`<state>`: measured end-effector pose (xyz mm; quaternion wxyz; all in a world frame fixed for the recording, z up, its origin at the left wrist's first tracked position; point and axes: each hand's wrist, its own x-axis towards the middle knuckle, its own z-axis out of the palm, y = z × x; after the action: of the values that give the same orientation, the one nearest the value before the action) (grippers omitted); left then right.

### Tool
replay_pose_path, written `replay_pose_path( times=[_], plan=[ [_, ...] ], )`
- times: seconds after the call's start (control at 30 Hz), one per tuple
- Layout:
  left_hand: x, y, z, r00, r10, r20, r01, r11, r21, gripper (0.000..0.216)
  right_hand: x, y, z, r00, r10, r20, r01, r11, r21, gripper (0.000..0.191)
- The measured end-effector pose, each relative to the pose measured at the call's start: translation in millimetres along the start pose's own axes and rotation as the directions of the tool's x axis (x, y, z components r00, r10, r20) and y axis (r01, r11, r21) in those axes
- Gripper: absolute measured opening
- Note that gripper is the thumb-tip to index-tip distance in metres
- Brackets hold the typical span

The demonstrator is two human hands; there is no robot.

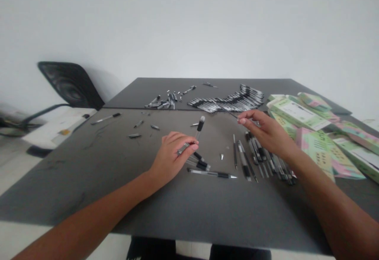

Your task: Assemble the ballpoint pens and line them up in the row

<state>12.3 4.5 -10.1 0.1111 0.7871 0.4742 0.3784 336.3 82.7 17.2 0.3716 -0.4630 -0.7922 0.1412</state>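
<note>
Forearms (pixel 109 204) nearest, my left hand (pixel 172 153) grips a pen (pixel 201 124), right hand (pixel 268 131) a thin rod (pixel 233 115); pen row (pixel 227 104) seems done, loose parts (pixel 172 100) left of it remain.

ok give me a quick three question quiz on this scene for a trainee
1. Which hand is nearer the green-and-pink cartons: (a) left, (b) right?
2. True or false: the long row of pens lies farther from the person than the left hand does.
3. What does the left hand hold roughly upright at its fingertips?

Key:
1. b, the right hand.
2. True.
3. A clear pen barrel with a black section near its top.
</note>
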Motion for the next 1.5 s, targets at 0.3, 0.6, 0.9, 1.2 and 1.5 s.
replay_pose_path(
  times=[0.3,0.6,0.9,1.2,1.5],
  plan=[
    [-8.5,12.6,0.2,0.983,0.173,0.069,-0.176,0.984,0.038,0.017,-22.8,-83.7,28.2,0.972,0.226,0.062,-0.201,0.663,0.722,0.032],
    [-11.1,15.3,-1.3,0.973,0.229,0.017,-0.229,0.973,0.012,0.006,-41.1,-118.4,17.6,0.974,0.189,-0.122,-0.064,0.753,0.655,0.016],
    [-12.4,17.5,-1.6,0.968,0.249,0.029,-0.248,0.969,-0.011,0.002,-40.7,-125.5,18.1,0.984,0.153,-0.095,-0.062,0.785,0.616,0.013],
    [-12.9,18.1,-2.7,0.966,0.255,0.043,-0.254,0.967,-0.014,0.003,-40.7,-125.5,20.6,0.983,0.156,-0.095,-0.063,0.776,0.627,0.012],
    [-14.1,17.3,-2.3,0.966,0.255,0.040,-0.255,0.967,-0.005,0.003,-38.9,-122.8,21.8,0.987,0.137,-0.084,-0.054,0.774,0.632,0.008]
  ],
)
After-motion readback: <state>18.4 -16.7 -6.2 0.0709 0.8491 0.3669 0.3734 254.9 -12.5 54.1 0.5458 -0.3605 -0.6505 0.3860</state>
